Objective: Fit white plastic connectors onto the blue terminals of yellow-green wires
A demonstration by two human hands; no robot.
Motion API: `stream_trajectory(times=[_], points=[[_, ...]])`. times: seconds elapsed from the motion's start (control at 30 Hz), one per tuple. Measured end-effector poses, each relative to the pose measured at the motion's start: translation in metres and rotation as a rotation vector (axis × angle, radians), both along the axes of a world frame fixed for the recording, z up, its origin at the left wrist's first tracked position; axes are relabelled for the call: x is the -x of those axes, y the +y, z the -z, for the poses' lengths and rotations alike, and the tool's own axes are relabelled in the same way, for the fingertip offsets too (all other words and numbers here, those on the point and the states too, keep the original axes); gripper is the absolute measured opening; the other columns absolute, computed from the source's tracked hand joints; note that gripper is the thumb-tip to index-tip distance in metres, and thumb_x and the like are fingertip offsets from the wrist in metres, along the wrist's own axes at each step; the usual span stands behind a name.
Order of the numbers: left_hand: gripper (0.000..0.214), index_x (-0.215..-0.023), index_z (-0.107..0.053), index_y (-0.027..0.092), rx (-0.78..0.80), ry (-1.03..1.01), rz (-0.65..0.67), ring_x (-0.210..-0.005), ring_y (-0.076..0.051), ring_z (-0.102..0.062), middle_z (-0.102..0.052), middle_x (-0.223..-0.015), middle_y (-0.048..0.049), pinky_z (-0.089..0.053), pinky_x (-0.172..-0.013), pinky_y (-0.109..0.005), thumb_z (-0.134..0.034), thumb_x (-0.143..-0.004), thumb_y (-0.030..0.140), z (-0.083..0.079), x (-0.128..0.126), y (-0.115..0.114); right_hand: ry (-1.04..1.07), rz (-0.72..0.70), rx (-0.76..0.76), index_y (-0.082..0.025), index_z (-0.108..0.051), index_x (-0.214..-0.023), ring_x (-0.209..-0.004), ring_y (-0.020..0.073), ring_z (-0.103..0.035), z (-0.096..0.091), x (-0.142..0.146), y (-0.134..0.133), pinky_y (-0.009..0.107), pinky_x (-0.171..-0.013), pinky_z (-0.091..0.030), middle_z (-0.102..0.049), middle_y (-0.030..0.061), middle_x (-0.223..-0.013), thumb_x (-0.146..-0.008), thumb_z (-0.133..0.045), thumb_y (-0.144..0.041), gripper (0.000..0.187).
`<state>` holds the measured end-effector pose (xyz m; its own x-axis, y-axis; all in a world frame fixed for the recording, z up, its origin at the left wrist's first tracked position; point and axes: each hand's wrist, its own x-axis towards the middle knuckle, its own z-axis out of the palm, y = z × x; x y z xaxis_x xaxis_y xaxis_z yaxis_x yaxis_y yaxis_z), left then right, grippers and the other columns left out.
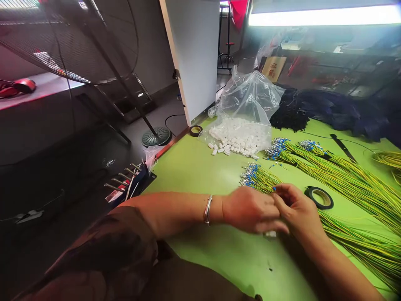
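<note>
My left hand (250, 209), with a silver bangle on its wrist, reaches across the green table to meet my right hand. Motion smears its fingers, so their grip cannot be made out. The fingers of my right hand (297, 209) are pinched together against the left fingertips; what they hold is hidden. A small blue tip (274, 189) shows at the right fingertips. Behind both hands lies a bundle of yellow-green wires (265, 179) with blue and silver terminals. Part of a small white piece (271, 234) shows under my left hand.
White plastic connectors (241, 140) spill from a clear bag (250, 92). More wire bundles (338, 175) cover the right side. Black tape rolls (327, 205) lie on the table (188, 167). A floor fan (119, 75) stands left, beyond a white panel (197, 54).
</note>
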<state>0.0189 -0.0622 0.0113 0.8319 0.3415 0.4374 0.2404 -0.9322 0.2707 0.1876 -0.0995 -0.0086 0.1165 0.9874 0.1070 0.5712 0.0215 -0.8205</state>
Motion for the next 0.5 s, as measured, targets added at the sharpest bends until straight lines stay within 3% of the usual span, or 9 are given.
stream_trajectory(times=[0.03,0.13,0.17,0.23,0.37,0.5], points=[[0.043,-0.068,-0.062,0.019,-0.004,0.014,-0.141,-0.066,-0.014,-0.057,-0.064,-0.071,-0.0043,-0.037,-0.053,-0.029,-0.042,-0.091,0.048,-0.009,0.007,0.014,0.045,0.015,0.013,-0.018,-0.063,-0.082,-0.054,0.0154,-0.058,0.001,-0.001,0.001,0.027,-0.052,-0.050,-0.067,0.0034,-0.066,-0.073,-0.061,-0.036,0.020],[0.030,-0.078,-0.064,0.016,0.093,0.139,-0.757,-0.071,-0.016,-0.056,-0.063,-0.078,-0.0066,-0.037,-0.062,-0.028,-0.051,-0.088,0.041,-0.030,0.038,0.058,0.128,0.054,0.064,-0.017,-0.066,-0.080,-0.049,0.0142,-0.056,0.001,-0.003,0.005,0.027,-0.047,-0.050,-0.069,0.0050,-0.068,-0.073,-0.064,-0.041,0.024],[0.023,-0.082,-0.064,0.014,0.107,0.156,-0.823,-0.072,-0.017,-0.056,-0.063,-0.080,-0.0083,-0.037,-0.065,-0.029,-0.053,-0.088,0.033,-0.032,0.049,0.070,0.133,0.077,0.060,-0.017,-0.067,-0.080,-0.048,0.0136,-0.055,0.001,-0.003,0.007,0.027,-0.047,-0.050,-0.069,0.0050,-0.068,-0.073,-0.065,-0.041,0.025],[0.013,-0.079,-0.063,0.011,0.142,0.179,-0.878,-0.069,-0.018,-0.053,-0.060,-0.073,-0.0091,-0.036,-0.066,-0.030,-0.057,-0.084,0.021,-0.030,0.066,0.088,0.144,0.106,0.036,-0.016,-0.069,-0.080,-0.047,0.0127,-0.053,0.000,-0.003,0.010,0.027,-0.046,-0.049,-0.069,0.0048,-0.068,-0.073,-0.065,-0.041,0.026],[0.007,-0.072,-0.060,0.011,0.192,0.178,-0.844,-0.068,-0.016,-0.049,-0.056,-0.068,-0.0056,-0.034,-0.070,-0.031,-0.057,-0.078,0.008,-0.018,0.080,0.100,0.207,0.063,0.015,-0.014,-0.070,-0.080,-0.045,0.0116,-0.050,-0.001,-0.004,0.015,0.026,-0.044,-0.047,-0.068,0.0052,-0.068,-0.074,-0.062,-0.041,0.029],[0.014,-0.061,-0.059,0.011,0.312,0.071,-0.806,-0.065,-0.013,-0.045,-0.051,-0.058,-0.0015,-0.032,-0.071,-0.029,-0.058,-0.068,-0.001,-0.031,0.079,0.099,0.169,0.021,0.010,-0.014,-0.068,-0.074,-0.047,0.0116,-0.048,-0.002,-0.009,0.013,0.025,-0.045,-0.042,-0.063,0.0028,-0.060,-0.076,-0.059,-0.039,0.026]])
